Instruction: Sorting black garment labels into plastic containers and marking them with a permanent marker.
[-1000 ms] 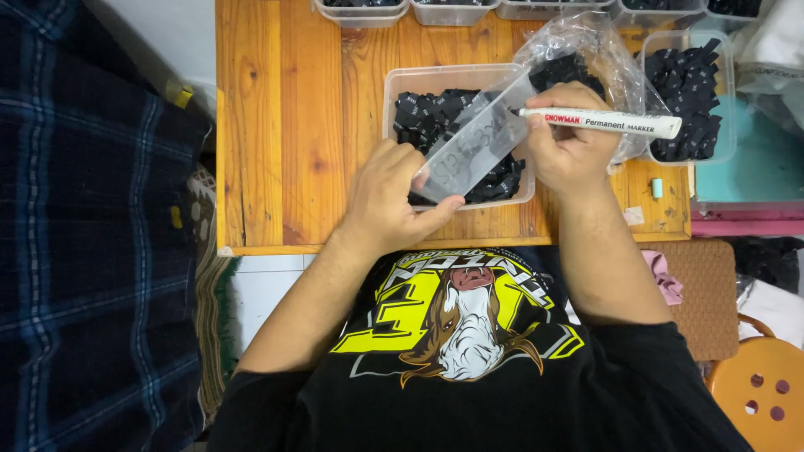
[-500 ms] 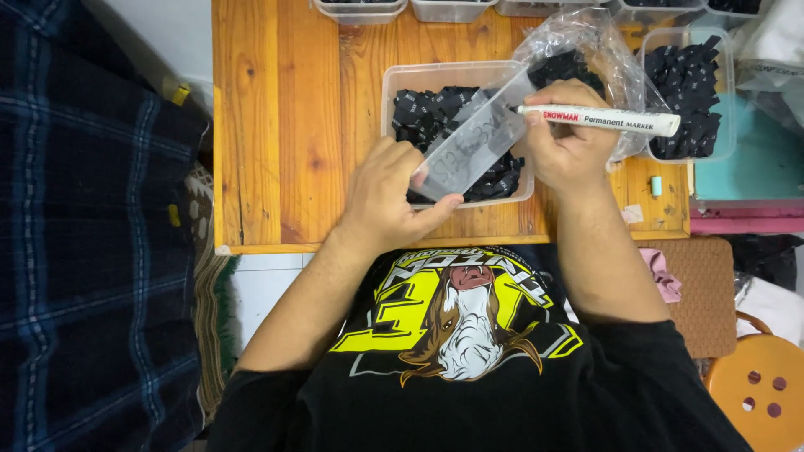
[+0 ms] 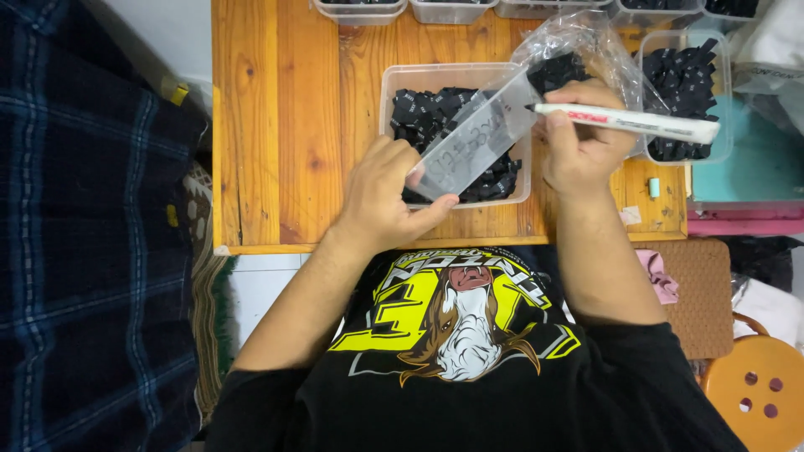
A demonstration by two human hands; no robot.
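Seen from the head camera: the left hand (image 3: 387, 194) pinches the lower end of a clear plastic bag (image 3: 502, 117), fingers closed on it, above a clear tub (image 3: 394, 84) of black pieces on the wooden bench (image 3: 285, 125). The right hand (image 3: 582, 151) grips a white marker (image 3: 628, 122), its tip at the bag.

Glossy clear plastic bag (image 3: 494, 125); smooth white plastic marker (image 3: 628, 123); varnished wood table (image 3: 293, 125); matt black cloth labels (image 3: 435, 113)
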